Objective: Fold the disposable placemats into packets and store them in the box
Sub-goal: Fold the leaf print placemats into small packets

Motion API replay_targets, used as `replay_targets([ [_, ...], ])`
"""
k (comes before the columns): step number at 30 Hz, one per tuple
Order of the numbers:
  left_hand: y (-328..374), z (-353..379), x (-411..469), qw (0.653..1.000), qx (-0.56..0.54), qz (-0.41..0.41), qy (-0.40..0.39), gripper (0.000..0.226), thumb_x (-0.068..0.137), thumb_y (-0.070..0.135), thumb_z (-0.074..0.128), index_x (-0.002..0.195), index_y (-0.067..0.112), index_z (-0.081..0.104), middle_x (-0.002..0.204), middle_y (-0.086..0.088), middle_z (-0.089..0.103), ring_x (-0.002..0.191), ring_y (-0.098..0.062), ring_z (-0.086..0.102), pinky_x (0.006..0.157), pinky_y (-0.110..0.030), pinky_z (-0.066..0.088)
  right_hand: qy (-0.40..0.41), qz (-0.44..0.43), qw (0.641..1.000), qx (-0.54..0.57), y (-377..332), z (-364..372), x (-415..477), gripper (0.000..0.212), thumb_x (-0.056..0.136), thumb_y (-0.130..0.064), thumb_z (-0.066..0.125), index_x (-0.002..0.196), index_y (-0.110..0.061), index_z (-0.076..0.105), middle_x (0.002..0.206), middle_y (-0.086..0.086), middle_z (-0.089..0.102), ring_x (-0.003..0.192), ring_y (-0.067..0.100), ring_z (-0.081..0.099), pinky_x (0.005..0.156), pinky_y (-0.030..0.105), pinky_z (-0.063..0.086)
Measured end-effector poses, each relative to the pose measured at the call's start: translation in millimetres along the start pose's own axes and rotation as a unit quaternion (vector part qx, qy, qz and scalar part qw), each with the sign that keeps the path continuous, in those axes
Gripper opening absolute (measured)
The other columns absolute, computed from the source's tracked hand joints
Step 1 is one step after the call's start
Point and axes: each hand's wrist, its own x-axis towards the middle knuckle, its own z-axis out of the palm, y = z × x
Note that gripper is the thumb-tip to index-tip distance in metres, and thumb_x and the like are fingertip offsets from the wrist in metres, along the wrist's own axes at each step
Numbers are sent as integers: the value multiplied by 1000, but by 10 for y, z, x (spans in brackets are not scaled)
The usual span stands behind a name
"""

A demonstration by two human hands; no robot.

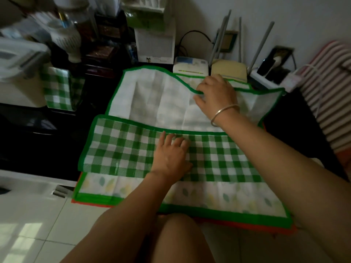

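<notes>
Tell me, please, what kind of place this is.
Most likely a room in a home: the checked placemat lies beside white floor tiles, a router with antennas stands by the wall, and a striped cushion lies at the right.

One head-worn wide-angle camera looks forward and steeply down, close above the checked placemat (121, 149).

The view was dim and underexposed. The strongest light lay on the glossy white floor tiles (28, 234) at lower left, which carried a pale window reflection, and on the plain white wall (284, 12) at upper right. The black glossy furniture top (28, 141) sank into near-featureless shadow. Clutter at upper left was smeared by blur, while the green-and-white checked plastic placemat (123, 149) was fairly sharp and faintly shiny. Wide-angle distortion bowed the red-and-white striped cushion (326, 95) at the right edge.
</notes>
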Motion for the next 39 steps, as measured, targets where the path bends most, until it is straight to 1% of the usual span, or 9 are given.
replay_targets([
  [9,-249,-174,-385,984,-12,-151,93,58,93,43,54,143,20,37,151,-7,31,139,-27,29,114,-43,26,18,15,1000,14,-225,-512,-627,20,91,-26,59,96,-9,69,91,11,68,94,30,56,65,31,31],
  [13,-640,-192,-437,973,59,-222,27,86,83,61,61,149,21,23,160,-11,10,145,-33,15,116,-49,26,-22,34,999,10,-342,-504,-579,26,96,-30,51,107,-12,66,101,9,67,102,27,53,68,30,29],
  [21,-1039,-48,-335,974,-13,-217,-65,106,72,81,56,154,26,16,162,-8,10,147,-31,15,116,-52,25,-50,47,998,14,-388,-379,-624,24,95,-30,52,105,-13,67,99,7,67,101,27,53,72,35,42],
  [26,-783,-93,-616,979,-64,-178,76,68,93,61,46,148,21,36,156,-7,32,143,-27,29,115,-45,30,-21,40,997,58,-407,-343,-773,18,93,-29,59,97,-15,69,93,5,69,93,26,57,64,31,38],
  [28,-574,-146,-809,976,-93,-74,183,36,95,46,50,119,23,63,120,-4,65,108,-23,61,84,-41,54,-8,36,995,88,-441,-336,-879,13,90,-27,63,92,-17,71,90,4,70,90,26,59,64,32,43],
  [30,-399,-206,-960,952,-112,30,282,17,90,33,55,88,23,69,84,3,69,73,-19,65,53,-35,53,-20,19,993,114,-474,-299,-1033,8,86,-24,68,91,-18,72,90,3,71,89,26,62,67,34,49],
  [33,-269,-299,-1000,935,-83,89,332,11,88,25,60,84,20,69,79,4,66,72,-18,61,51,-34,48,-98,-12,987,128,-473,-161,-1334,19,80,-18,73,99,-21,73,101,2,71,98,25,62,80,37,52],
  [35,-316,-285,-946,944,-62,85,314,14,86,29,64,95,19,70,91,1,67,84,-20,61,62,-35,50,-139,-39,982,118,-438,-47,-1528,28,79,-20,73,107,-18,71,109,4,69,106,26,61,88,41,51],
  [39,-504,-110,-823,995,-46,58,66,41,86,44,67,122,25,62,123,0,58,111,-21,51,86,-37,48,-208,-62,968,124,-394,135,-1839,44,87,-38,66,126,-20,61,136,1,55,129,21,46,110,35,33],
])
